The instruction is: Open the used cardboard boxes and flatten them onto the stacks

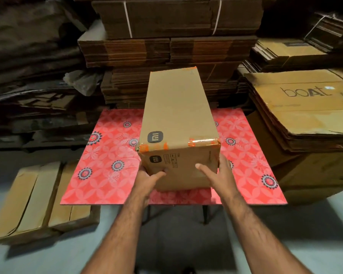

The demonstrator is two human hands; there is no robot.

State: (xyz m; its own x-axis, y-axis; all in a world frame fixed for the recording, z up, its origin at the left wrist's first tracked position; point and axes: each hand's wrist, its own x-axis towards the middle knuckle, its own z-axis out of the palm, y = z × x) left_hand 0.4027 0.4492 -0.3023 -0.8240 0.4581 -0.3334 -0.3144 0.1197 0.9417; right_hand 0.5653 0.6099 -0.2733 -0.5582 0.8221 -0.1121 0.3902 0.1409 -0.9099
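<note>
Head view, single frame. Item: long cardboard box (178, 123), closed, orange tape (203, 142) along its near top edge; lies lengthwise on a table with a red patterned top (111, 167), running from centre toward 12 o'clock. Left hand (149, 178) at 7 o'clock of the box's near end, thumb lying across the end face, fingers hidden under the corner. Right hand (216, 175) at 5 o'clock, thumb stretched along the same face, fingers wrapped round the right side. Both hold the box; neither is clenched. Stacks: flattened cartons (166, 52) at 12 o'clock; a further stack, top sheet marked "boat" (305, 99), at 2 o'clock; packed cartons (38, 194) on the floor at 8 o'clock. Handling note, as judgement: the box is not yet opened. Steady it with one hand, break the taped seam first, then free the flaps at both ends before pressing the body flat.
</note>
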